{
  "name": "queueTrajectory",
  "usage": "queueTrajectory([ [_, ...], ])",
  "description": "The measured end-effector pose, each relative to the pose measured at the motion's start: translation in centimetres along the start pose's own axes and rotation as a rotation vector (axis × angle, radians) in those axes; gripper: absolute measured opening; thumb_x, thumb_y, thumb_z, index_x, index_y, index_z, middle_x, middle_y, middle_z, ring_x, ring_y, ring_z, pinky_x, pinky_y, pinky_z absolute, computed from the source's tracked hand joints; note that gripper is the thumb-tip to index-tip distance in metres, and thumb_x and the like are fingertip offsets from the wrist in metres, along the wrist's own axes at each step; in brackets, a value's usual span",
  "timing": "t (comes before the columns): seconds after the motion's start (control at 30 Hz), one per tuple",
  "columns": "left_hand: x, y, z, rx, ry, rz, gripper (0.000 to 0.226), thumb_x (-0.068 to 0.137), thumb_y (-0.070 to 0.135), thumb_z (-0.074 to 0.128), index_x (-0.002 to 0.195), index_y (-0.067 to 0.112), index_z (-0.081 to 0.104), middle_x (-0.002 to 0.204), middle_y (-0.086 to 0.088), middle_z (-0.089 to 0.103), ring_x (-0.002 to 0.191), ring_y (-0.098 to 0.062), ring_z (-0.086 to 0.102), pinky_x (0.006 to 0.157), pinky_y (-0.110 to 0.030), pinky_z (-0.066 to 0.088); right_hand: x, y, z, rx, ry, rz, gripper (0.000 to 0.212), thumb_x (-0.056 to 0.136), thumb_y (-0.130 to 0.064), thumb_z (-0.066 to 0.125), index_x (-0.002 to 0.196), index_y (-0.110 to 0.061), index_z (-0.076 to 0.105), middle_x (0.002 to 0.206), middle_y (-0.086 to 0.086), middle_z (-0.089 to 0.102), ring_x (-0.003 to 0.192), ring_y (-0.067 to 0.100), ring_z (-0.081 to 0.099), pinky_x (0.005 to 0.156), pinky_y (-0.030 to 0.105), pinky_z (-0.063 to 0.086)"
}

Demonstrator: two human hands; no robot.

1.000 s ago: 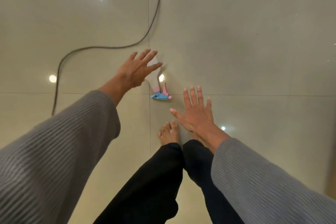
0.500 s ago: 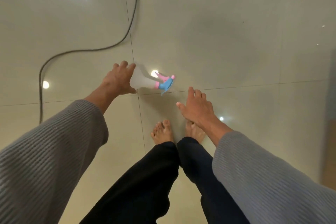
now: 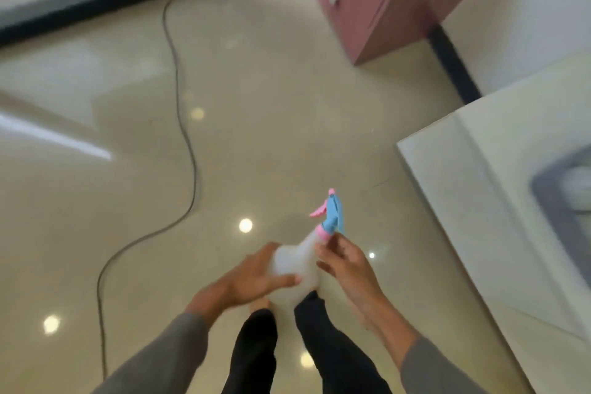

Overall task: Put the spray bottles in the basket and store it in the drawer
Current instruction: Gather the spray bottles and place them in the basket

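From my head camera, my left hand (image 3: 252, 278) fingers wrap the white body of the spray bottle (image 3: 300, 261), while my right hand (image 3: 347, 265) fingers pinch its neck just under the blue and pink trigger. Its long axis points up and away from me. The grey basket (image 3: 556, 205) sits on the table (image 3: 473, 189), off to the right of my fingers, nearer my right hand.

The spray bottle (image 3: 295, 261) has a translucent white body, a pink collar and trigger, and a blue spray head; it is held above the floor, tilted with the head pointing up and away. The grey basket (image 3: 556, 201) sits on the white surface at the right edge, partly cut off. The pink drawer unit (image 3: 377, 0) stands at top right, its drawers closed
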State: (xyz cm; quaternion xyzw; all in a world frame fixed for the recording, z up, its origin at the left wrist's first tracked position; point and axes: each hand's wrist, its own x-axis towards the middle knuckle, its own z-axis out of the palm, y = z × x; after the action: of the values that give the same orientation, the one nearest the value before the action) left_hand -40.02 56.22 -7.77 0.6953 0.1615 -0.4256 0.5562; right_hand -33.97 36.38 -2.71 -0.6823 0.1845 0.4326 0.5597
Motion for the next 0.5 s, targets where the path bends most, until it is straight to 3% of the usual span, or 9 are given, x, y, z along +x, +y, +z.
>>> queueTrajectory([
  [0.1, -0.9, 4.3, 4.8, -0.003, -0.141, 0.047, 0.071, 0.069, 0.075, 0.066, 0.127, 0.045, 0.038, 0.121, 0.013, 0.06, 0.108, -0.006, 0.062, 0.094, -0.039, 0.053, -5.9, -1.0, -3.2, 0.061, 0.179, -0.103, 0.027, 0.08, -0.048, 0.07, 0.104, -0.036, 0.07, 0.1, -0.007, 0.074, 0.094, 0.009, 0.07, 0.071, 0.02, 0.054],
  [0.17, -0.9, 6.5, 8.7, 0.103, -0.109, 0.115, 0.072, 0.071, 0.079, 0.059, 0.132, 0.053, 0.03, 0.13, 0.018, 0.056, 0.117, -0.008, 0.057, 0.102, -0.042, 0.046, -8.9, -0.7, -5.8, 0.1, 0.31, -0.151, 0.018, 0.086, -0.033, 0.072, 0.104, -0.031, 0.071, 0.1, -0.007, 0.075, 0.095, 0.007, 0.07, 0.076, 0.019, 0.052],
  [0.23, -0.4, 9.0, 12.7, 0.205, -0.011, 0.233, 0.071, 0.074, 0.075, 0.056, 0.135, 0.06, 0.023, 0.141, 0.031, 0.04, 0.127, 0.001, 0.046, 0.105, -0.029, 0.039, -11.0, 0.3, -8.8, 0.167, 0.443, -0.198, 0.022, 0.086, -0.019, 0.072, 0.108, -0.025, 0.071, 0.109, -0.008, 0.074, 0.102, 0.005, 0.069, 0.087, 0.019, 0.051],
  [0.3, 0.5, 12.0, 16.7, 0.302, 0.044, 0.384, 0.066, 0.079, 0.069, 0.057, 0.134, 0.061, 0.021, 0.14, 0.043, 0.025, 0.127, 0.014, 0.036, 0.094, -0.012, 0.035, -12.8, 1.4, -12.0, 0.253, 0.597, -0.205, 0.029, 0.084, -0.015, 0.073, 0.111, -0.022, 0.07, 0.115, -0.011, 0.073, 0.108, 0.003, 0.066, 0.097, 0.024, 0.05],
  [0.33, 1.1, 13.6, 18.6, 0.337, 0.044, 0.464, 0.067, 0.081, 0.067, 0.058, 0.138, 0.054, 0.025, 0.142, 0.038, 0.026, 0.128, 0.014, 0.035, 0.093, -0.013, 0.037, -13.5, 2.0, -13.7, 0.295, 0.682, -0.202, 0.03, 0.082, -0.013, 0.075, 0.111, -0.022, 0.07, 0.114, -0.012, 0.073, 0.108, 0.003, 0.067, 0.098, 0.026, 0.05],
  [0.43, 4.4, 18.3, 24.9, 0.439, -0.029, 0.627, 0.081, 0.079, 0.064, 0.063, 0.143, 0.02, 0.042, 0.146, 0.01, 0.038, 0.135, 0.0, 0.036, 0.109, -0.017, 0.034, -15.3, 3.9, -19.4, 0.39, 0.912, -0.233, 0.031, 0.077, -0.014, 0.078, 0.105, -0.022, 0.07, 0.107, -0.019, 0.074, 0.102, 0.002, 0.068, 0.095, 0.026, 0.05],
  [0.5, 6.7, 21.3, 28.9, 0.543, -0.104, 0.658, 0.086, 0.077, 0.066, 0.062, 0.146, 0.019, 0.04, 0.148, 0.01, 0.037, 0.137, -0.002, 0.033, 0.11, -0.011, 0.025, -16.3, 4.9, -23.2, 0.383, 1.02, -0.224, 0.034, 0.076, -0.019, 0.078, 0.108, -0.021, 0.068, 0.108, -0.031, 0.069, 0.105, 0.0, 0.066, 0.095, 0.025, 0.05],
])
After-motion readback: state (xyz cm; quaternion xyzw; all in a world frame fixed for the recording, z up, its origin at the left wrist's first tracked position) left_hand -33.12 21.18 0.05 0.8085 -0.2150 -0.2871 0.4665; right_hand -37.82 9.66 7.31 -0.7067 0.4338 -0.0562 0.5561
